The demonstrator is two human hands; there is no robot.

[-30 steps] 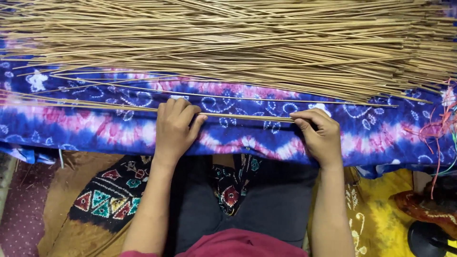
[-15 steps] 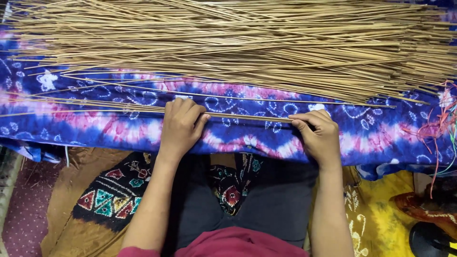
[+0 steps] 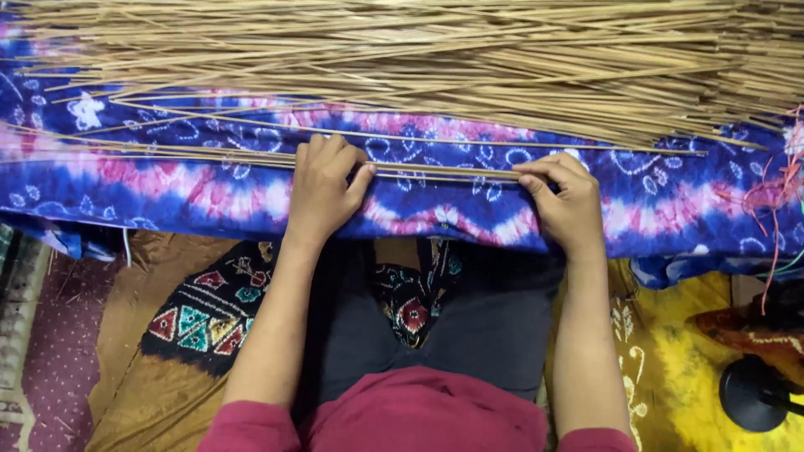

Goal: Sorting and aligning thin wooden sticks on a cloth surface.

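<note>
Left hand (image 3: 322, 191) and right hand (image 3: 568, 205) rest fingers curled narrow on a few thin sticks (image 3: 444, 173) across the blue cloth (image 3: 167, 188); stick pile (image 3: 419, 59) at twelve o'clock.

A blue, pink and white tie-dyed cloth (image 3: 209, 188) lies across the person's lap, and everything sits in relation to it. Along its far edge spreads a broad heap of thin tan sticks (image 3: 419, 59). Nearer, a small bundle of sticks (image 3: 444, 173) lies lengthwise on the cloth. The left hand (image 3: 322, 188) rests palm down over that bundle, fingers curled on it. The right hand (image 3: 565, 205) pinches the bundle's other end between thumb and fingers. Below the cloth's near edge, a patterned dark mat (image 3: 205, 314) shows beside the person's knees.
</note>
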